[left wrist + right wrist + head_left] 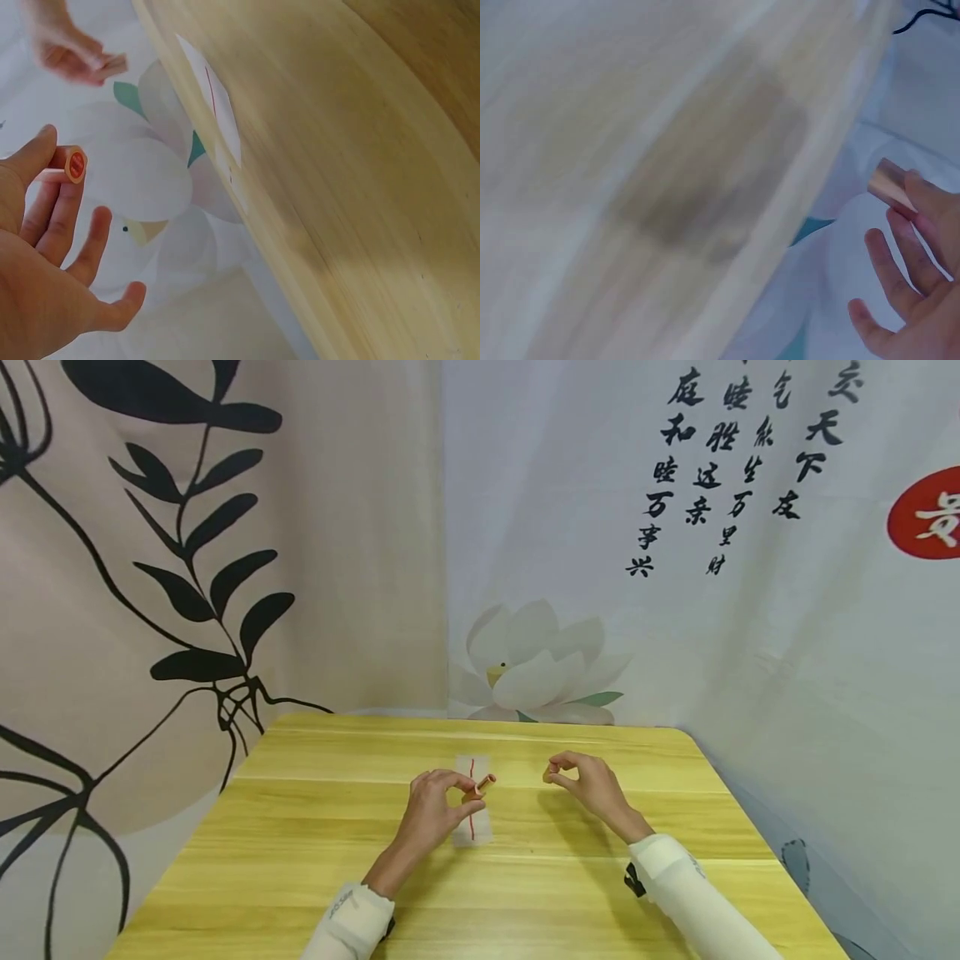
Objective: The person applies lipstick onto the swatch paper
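Observation:
My left hand [430, 808] pinches a small wooden stamp [66, 163] between thumb and fingers. Its round end, red with faint markings, faces the camera in the left wrist view. The other fingers spread loosely away from it. My right hand [597, 787] is off to the right, its thumb and fingertips gripping a short wooden piece [890, 186] with flat sides. Both hands are raised over the table. Beneath the left hand lies a pale paper strip [461, 835] marked with a red line, partly hidden by the hand.
A yellow wood-grain table [300, 843] spreads under both hands, its far edge near a printed curtain [360, 552]. On the curtain are dark leaves, a pale lotus and black writing.

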Tool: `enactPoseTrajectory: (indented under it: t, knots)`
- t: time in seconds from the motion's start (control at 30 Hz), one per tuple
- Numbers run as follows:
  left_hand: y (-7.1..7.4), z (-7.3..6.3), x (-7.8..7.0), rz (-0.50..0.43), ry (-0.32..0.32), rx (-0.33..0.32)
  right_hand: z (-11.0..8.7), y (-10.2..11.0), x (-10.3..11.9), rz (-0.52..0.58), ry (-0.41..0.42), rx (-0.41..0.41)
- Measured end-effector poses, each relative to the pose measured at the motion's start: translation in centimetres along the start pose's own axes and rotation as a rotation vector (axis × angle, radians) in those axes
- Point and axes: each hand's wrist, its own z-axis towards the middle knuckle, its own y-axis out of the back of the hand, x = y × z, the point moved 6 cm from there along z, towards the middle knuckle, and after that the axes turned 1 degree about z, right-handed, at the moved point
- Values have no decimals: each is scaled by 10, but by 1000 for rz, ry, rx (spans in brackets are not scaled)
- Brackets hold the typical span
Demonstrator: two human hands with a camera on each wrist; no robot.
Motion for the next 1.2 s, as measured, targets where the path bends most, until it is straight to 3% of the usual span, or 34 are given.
enactPoseTrajectory:
  t: [0.3, 0.57, 0.83, 1.2]
  knots:
    - [-6, 1, -1, 37, 8, 18, 15, 16, 63, 54, 115, -81]
    - [-5, 2, -2, 55, 5, -3, 21, 26, 105, 132, 187, -88]
    - [-5, 3, -5, 63, -17, -14, 19, 22, 120, 147, 241, -78]
    - [-6, 4, -8, 42, -32, -21, 18, 18, 119, 193, 195, -42]
